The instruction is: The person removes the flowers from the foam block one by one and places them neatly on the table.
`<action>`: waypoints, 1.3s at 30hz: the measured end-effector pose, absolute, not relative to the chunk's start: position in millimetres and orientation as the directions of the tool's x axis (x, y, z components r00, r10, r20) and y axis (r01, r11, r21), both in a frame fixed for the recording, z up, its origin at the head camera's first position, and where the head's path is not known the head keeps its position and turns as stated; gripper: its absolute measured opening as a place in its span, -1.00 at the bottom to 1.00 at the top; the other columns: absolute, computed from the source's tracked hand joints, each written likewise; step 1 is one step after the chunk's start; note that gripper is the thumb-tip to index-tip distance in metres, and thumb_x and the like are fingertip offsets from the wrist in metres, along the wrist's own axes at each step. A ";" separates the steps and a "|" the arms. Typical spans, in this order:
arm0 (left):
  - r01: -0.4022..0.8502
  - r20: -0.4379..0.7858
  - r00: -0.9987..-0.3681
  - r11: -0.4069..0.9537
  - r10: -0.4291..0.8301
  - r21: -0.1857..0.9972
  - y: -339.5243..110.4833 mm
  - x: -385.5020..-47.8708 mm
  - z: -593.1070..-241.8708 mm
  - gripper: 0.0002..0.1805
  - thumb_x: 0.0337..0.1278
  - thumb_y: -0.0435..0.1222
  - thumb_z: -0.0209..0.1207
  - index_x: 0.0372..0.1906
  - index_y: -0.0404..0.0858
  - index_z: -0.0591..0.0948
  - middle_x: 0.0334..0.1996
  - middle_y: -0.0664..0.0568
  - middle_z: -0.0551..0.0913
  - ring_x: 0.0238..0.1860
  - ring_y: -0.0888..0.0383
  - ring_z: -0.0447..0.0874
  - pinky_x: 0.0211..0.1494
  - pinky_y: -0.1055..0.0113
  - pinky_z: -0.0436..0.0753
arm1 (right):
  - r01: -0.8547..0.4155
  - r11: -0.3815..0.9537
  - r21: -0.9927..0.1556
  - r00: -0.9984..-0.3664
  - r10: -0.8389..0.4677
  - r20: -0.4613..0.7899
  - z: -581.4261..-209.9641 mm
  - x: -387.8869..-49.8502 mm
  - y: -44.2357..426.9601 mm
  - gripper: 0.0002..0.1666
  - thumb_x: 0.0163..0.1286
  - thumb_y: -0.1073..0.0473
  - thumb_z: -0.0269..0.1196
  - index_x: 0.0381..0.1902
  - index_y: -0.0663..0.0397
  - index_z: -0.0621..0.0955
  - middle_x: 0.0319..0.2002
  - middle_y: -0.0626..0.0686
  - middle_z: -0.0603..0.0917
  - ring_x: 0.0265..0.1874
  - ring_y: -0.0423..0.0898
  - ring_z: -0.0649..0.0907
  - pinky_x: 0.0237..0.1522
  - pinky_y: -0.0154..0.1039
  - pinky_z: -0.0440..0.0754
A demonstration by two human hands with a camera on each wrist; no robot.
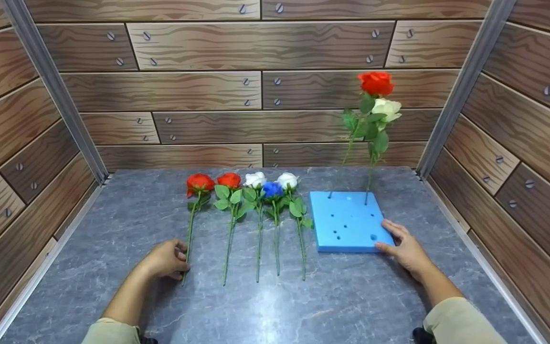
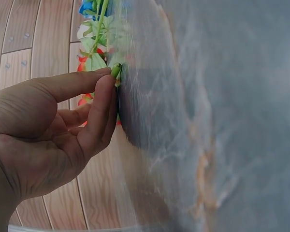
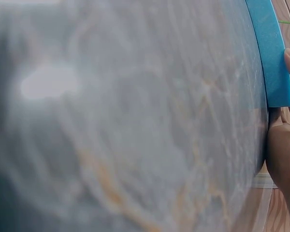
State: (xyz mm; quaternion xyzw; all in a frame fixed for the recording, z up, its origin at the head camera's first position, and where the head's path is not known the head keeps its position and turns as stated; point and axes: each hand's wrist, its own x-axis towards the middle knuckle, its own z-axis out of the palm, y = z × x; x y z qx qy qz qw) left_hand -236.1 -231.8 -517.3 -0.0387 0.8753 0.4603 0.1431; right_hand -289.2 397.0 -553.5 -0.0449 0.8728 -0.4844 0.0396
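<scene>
My left hand (image 1: pixel 166 260) pinches the lower stem of the leftmost red rose (image 1: pixel 200 183), which lies on the tabletop with its bloom pointing away. Up close in the left wrist view, the cut end of the green stem (image 2: pixel 116 70) shows between thumb and fingers. At the right, my right hand (image 1: pixel 408 251) holds the near right corner of a blue foam block (image 1: pixel 322 224) pierced with several holes, the thumb at its front corner and the fingers along its right side. Standing upright in the block's far holes are a red rose (image 1: pixel 376 83) and a cream rose (image 1: pixel 386 110).
Between the hands lie another red rose (image 1: pixel 229 180), a white rose (image 1: pixel 255 179), a blue rose (image 1: pixel 272 189) and a second white rose (image 1: pixel 287 180), stems toward me. Wood-patterned panels (image 1: pixel 194 91) wall the grey marbled table (image 1: pixel 127 210) at the back and sides.
</scene>
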 end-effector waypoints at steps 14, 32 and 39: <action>-0.149 -0.222 -0.974 0.622 0.041 0.769 -234.0 -239.4 -516.0 -0.55 0.20 -0.45 0.43 0.09 -0.47 0.49 -0.08 -0.19 0.57 -0.27 0.08 0.66 -0.22 0.28 0.80 | -0.019 0.506 -0.862 -0.993 -0.112 -0.044 -552.3 -287.8 396.4 0.04 0.50 0.09 0.46 0.72 0.25 0.18 0.76 0.30 0.00 0.77 0.33 -0.03 0.77 0.23 0.03; -0.041 -0.086 -0.994 0.515 0.065 0.856 -211.6 -251.5 -497.5 -0.61 0.54 -0.11 0.32 -0.03 -0.23 0.36 0.09 -0.13 0.53 0.21 -0.07 0.65 0.02 0.27 0.62 | -0.030 0.529 -0.848 -0.993 -0.112 -0.035 -550.8 -285.9 396.4 0.03 0.51 0.05 0.45 0.72 0.21 0.20 0.76 0.29 0.03 0.77 0.35 -0.02 0.77 0.26 0.06; -0.012 -0.047 -0.997 0.466 0.064 0.885 -196.4 -261.6 -490.4 -0.64 0.54 -0.14 0.31 -0.01 -0.22 0.37 0.14 -0.14 0.54 0.16 -0.04 0.64 0.00 0.32 0.60 | -0.029 0.509 -0.860 -0.993 -0.111 -0.032 -552.0 -286.3 395.3 0.03 0.50 0.09 0.46 0.72 0.22 0.21 0.75 0.30 0.04 0.76 0.37 -0.03 0.77 0.32 0.03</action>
